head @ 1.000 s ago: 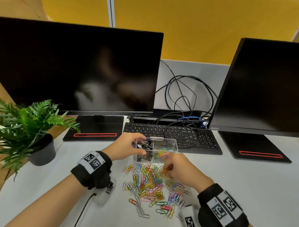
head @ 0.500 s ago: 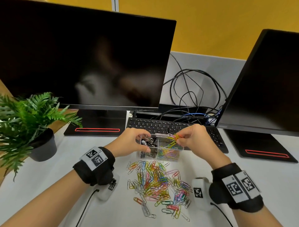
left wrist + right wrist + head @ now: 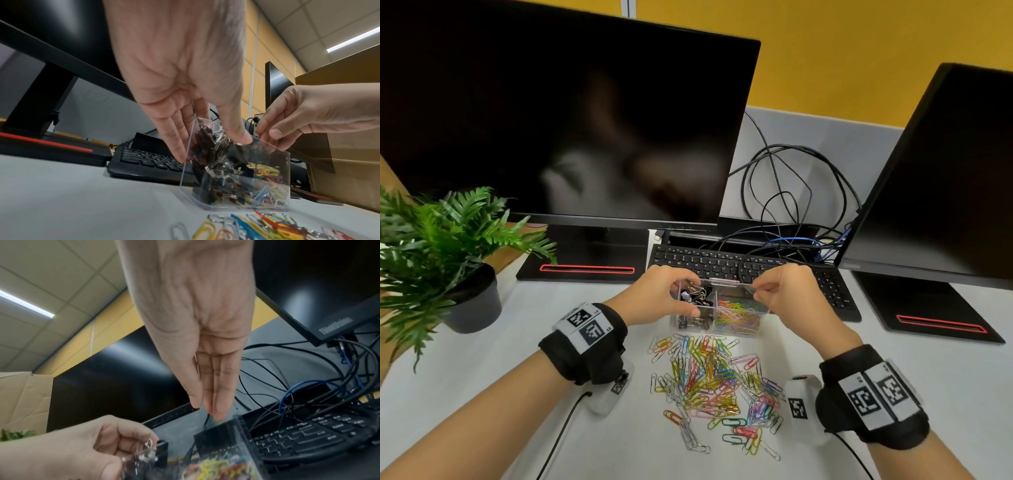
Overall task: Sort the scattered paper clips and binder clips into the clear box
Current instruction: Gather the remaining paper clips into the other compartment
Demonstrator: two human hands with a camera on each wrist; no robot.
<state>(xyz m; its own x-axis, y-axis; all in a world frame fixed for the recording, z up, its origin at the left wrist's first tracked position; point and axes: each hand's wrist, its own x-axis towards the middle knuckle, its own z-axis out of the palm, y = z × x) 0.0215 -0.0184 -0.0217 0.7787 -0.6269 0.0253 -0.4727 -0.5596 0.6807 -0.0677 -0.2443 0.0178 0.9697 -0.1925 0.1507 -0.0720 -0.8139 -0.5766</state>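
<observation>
The clear box (image 3: 726,283) stands on the white desk in front of the keyboard. Its left compartment holds black binder clips (image 3: 697,294), its right one coloured paper clips (image 3: 736,315). My left hand (image 3: 688,298) grips the box's left end, thumb in front and fingers behind; the left wrist view shows this hand (image 3: 211,149) on the box (image 3: 185,178). My right hand (image 3: 756,291) pinches the top rim at the box's right end, as the left wrist view shows (image 3: 269,138). A pile of loose paper clips (image 3: 709,380) lies just in front of the box.
A black keyboard (image 3: 739,267) lies right behind the box, with tangled cables (image 3: 791,192) beyond it. Two dark monitors (image 3: 551,120) (image 3: 945,178) stand at the back left and right. A potted plant (image 3: 431,246) sits at the far left.
My right hand rose from the pile with a few paper clips, held them over the right compartment, and now has none and pinches the box's rim. My left hand stayed on the box.
</observation>
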